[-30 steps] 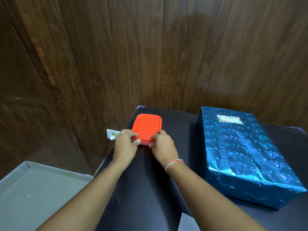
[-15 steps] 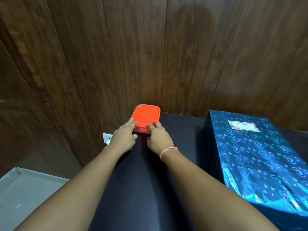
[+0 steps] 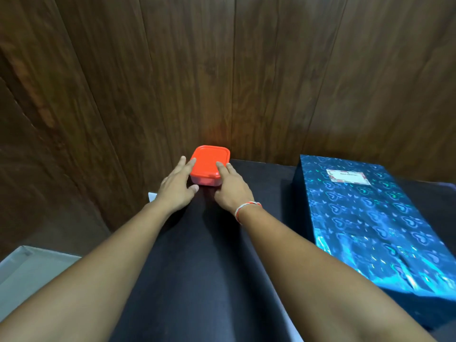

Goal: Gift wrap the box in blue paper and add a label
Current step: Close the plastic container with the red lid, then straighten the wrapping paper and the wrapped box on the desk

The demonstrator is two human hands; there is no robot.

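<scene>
Now both my hands lay stretched out on the black table [image 3: 209,255], fingers straight and slightly spread, clamped on nothing. My left hand [image 3: 175,187] touched the near left corner of the orange-lidded container [image 3: 210,162]; the fingertips of my right hand [image 3: 232,187] rested on the lid's near right edge. A second before, those same fingers had been curled around the container's near end, closer to me; since then it had slid away, until it sat at the table's far edge by the wooden wall [image 3: 246,70], just beyond my fingertips. Well off to the right of my right hand lay the box [image 3: 370,218], fully covered in shiny blue paper, its white label [image 3: 348,176] stuck on the top near the far end. Judging by that, the wrapping looked finished, and I was only clearing the container aside.
</scene>
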